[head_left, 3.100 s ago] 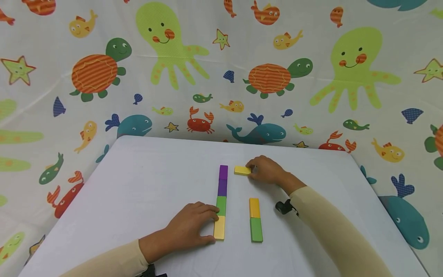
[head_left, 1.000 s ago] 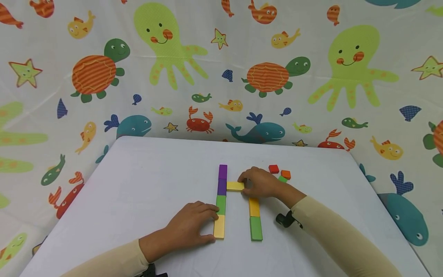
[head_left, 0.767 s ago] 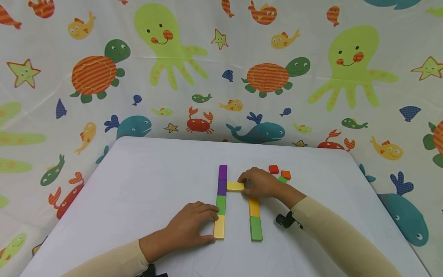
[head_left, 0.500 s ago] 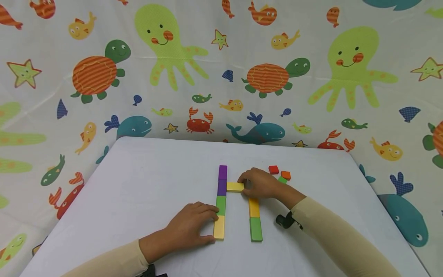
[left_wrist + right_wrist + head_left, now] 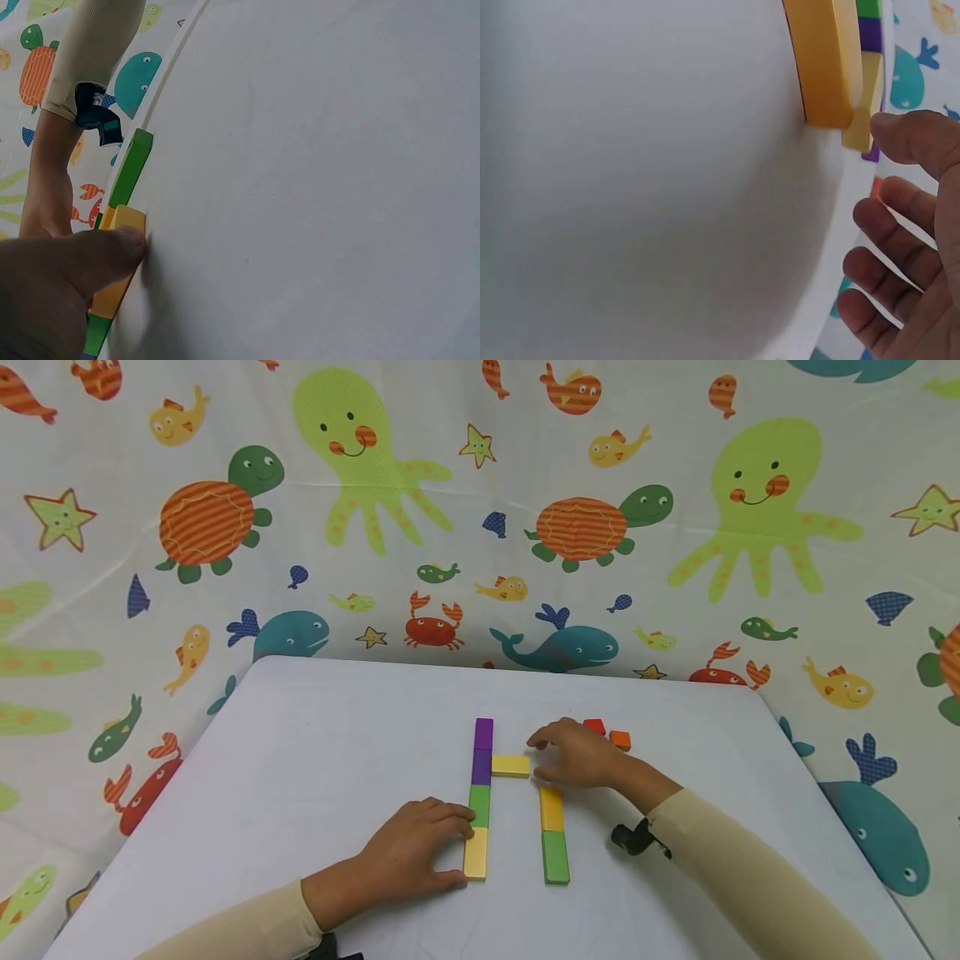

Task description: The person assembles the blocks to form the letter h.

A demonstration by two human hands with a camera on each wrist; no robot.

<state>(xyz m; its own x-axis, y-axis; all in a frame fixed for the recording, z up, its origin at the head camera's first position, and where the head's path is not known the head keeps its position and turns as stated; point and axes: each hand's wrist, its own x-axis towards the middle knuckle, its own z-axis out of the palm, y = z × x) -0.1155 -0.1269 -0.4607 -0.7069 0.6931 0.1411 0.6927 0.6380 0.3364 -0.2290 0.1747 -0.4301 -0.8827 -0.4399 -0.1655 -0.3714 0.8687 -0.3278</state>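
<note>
In the head view my left hand point(image 5: 412, 847) rests beside a column of blocks. Its fingertips touch the left side near a green block point(image 5: 479, 807), and its thumb lies at the near corner of a pale yellow block point(image 5: 476, 855). Two purple blocks point(image 5: 483, 752) continue the column upward. A yellow block point(image 5: 511, 767) lies crosswise, its left end against the lower purple one. Just right of its free end is my right hand point(image 5: 581, 755), fingers spread and holding nothing. The right wrist view shows this thumb close to the yellow block point(image 5: 862, 112).
Below the right hand, an orange-yellow block point(image 5: 551, 810) and a green block point(image 5: 556, 857) form a short second column. Behind the hand lie a red block point(image 5: 595, 726) and an orange block point(image 5: 620, 740). A patterned sea-animal cloth hangs behind the white table point(image 5: 337, 718).
My right hand brought the yellow block down and left against the purple column, then let go and drew slightly right and up. The left hand has stayed put.
</note>
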